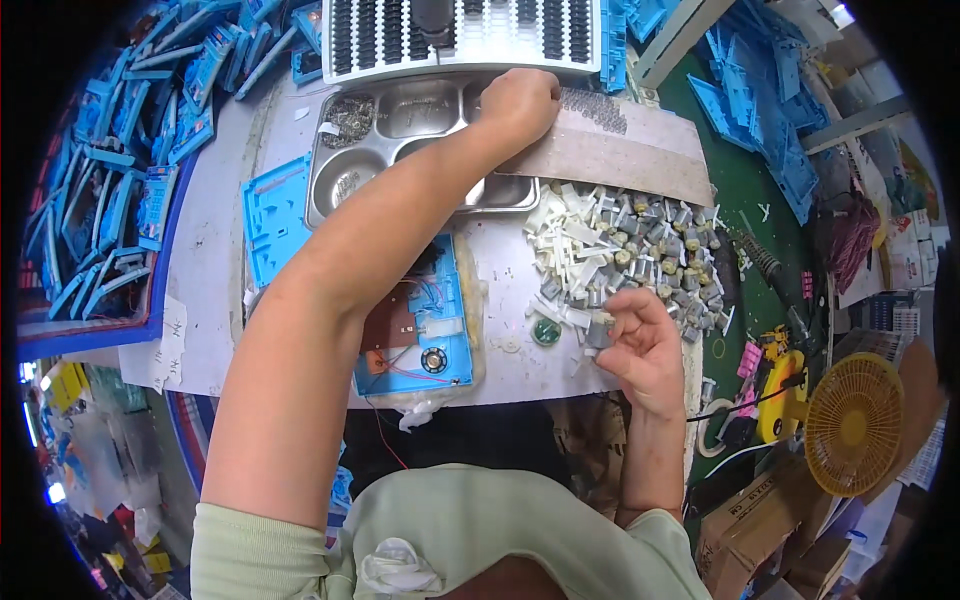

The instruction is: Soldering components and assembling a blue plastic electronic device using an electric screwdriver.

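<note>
My left arm stretches across the bench, and my left hand (pixel 518 105) is closed at the left edge of a cardboard sheet (pixel 640 150), beside the metal compartment tray (pixel 325 205). Its fingertips are hidden. Lower right, my right hand (pixel 643 350) has thumb and fingers curled around a small grey and white motor part (pixel 598 333) at the near edge of a heap of similar parts (pixel 640 240). Under my left forearm lies an open blue plastic casing (pixel 459 340) with wires, a brown board (pixel 392 325) and a round speaker (pixel 433 360).
A white rack (pixel 460 62) with black rows stands behind the tray. Blue casings (pixel 120 190) fill a bin at left; more blue parts (pixel 755 100) lie far right. A green roll (pixel 545 331) sits near my right hand. A yellow fan (pixel 855 425) stands at right.
</note>
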`<state>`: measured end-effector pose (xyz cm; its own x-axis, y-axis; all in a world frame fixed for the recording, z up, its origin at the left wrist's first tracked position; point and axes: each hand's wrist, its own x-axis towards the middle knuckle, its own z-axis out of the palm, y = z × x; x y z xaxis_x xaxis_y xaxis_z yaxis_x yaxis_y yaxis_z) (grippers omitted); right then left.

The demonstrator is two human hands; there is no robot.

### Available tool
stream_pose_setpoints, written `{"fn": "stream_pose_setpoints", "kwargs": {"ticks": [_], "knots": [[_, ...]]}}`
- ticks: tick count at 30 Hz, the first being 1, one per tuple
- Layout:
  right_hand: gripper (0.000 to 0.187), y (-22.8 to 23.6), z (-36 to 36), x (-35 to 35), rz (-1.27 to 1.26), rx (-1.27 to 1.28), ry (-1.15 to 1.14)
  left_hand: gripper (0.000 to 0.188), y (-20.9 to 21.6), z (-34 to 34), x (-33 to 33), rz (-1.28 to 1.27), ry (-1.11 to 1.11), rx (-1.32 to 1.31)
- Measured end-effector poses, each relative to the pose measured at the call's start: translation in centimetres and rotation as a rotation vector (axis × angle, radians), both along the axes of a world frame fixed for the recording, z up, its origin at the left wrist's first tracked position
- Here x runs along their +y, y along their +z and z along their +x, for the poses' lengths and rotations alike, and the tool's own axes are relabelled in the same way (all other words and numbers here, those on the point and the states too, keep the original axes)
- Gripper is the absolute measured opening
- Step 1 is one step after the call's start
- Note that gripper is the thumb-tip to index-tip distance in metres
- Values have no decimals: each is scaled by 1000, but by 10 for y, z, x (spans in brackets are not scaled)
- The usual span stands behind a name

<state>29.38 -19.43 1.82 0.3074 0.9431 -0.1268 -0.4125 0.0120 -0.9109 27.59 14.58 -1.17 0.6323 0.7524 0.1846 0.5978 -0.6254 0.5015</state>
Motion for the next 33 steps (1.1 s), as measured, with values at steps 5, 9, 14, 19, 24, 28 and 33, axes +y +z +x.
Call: {"fn": "stream_pose_setpoints", "kwargs": {"ticks": [5,9,14,19,24,28,33], "knots": [[64,5,-1,-3,-38,-13,4,18,-6,-6,1,249,-122,-85],[62,3,1,-10,-62,-65,-26,17,-7,-4,4,273,-159,-71],[58,10,-5,-12,-81,-68,-31,16,-15,-2,9,324,-196,-72],[49,11,-9,-2,-92,-104,-122,19,-2,-10,4,323,-180,-147],[43,-5,6,-3,-240,-693,72,32,37,-36,-43,307,-357,-386],[40,4,-3,7,-334,-1017,229,16,84,-137,-136,-51,-535,-564],[39,-10,-9,23,-114,-1430,301,13,87,-245,-182,-453,-443,-410]]}}
